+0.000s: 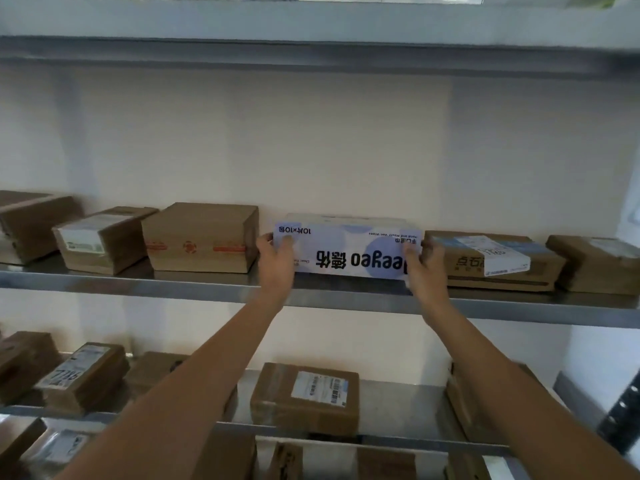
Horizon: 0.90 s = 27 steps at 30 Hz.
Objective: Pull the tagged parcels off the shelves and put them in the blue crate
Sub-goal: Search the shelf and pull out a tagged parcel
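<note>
A long white and blue printed box [348, 249], its lettering upside down, lies on the middle metal shelf [173, 285]. My left hand [277, 263] grips its left end, thumb on the front face. Its right end is held by my right hand [424, 268], fingers wrapped around the corner. Both arms reach up from below. Brown cardboard parcels sit on either side: a plain taped one [201, 237] to the left and a labelled one [491, 259] to the right. The blue crate is out of view.
More brown parcels line the middle shelf at far left [100, 239] and far right [595, 265]. The lower shelf [398, 396] holds several labelled parcels, one [306, 398] between my arms. An upper shelf [311, 46] runs overhead. A pale wall is behind.
</note>
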Each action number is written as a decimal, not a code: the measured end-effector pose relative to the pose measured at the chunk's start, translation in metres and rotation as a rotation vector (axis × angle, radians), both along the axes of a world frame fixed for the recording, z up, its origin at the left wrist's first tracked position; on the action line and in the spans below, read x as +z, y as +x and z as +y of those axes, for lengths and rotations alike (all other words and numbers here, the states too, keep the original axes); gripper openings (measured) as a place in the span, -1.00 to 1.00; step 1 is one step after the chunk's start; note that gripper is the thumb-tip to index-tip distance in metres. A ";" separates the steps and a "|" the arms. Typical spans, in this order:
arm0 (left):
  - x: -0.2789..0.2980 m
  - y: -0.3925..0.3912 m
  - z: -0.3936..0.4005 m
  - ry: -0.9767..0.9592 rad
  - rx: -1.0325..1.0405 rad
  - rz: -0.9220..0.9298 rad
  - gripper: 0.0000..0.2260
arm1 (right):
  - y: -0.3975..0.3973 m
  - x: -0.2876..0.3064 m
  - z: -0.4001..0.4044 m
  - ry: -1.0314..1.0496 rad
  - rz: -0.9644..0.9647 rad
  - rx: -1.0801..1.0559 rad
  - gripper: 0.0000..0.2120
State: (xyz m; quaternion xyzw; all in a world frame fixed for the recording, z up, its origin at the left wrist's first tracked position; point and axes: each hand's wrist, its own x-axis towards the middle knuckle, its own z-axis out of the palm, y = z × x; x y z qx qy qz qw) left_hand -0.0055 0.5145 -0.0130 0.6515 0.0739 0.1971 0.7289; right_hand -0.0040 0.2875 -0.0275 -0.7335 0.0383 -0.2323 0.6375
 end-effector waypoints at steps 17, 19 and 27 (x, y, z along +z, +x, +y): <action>0.037 -0.026 0.031 -0.146 0.039 -0.136 -0.82 | -0.027 0.044 0.010 0.138 -0.108 0.113 -0.61; 0.037 -0.028 0.031 -0.150 0.028 -0.135 -0.84 | -0.028 0.048 0.010 0.174 -0.100 0.091 -0.64; 0.037 -0.033 0.033 -0.216 -0.029 -0.049 -0.82 | -0.029 0.055 0.016 0.241 -0.152 0.193 -0.68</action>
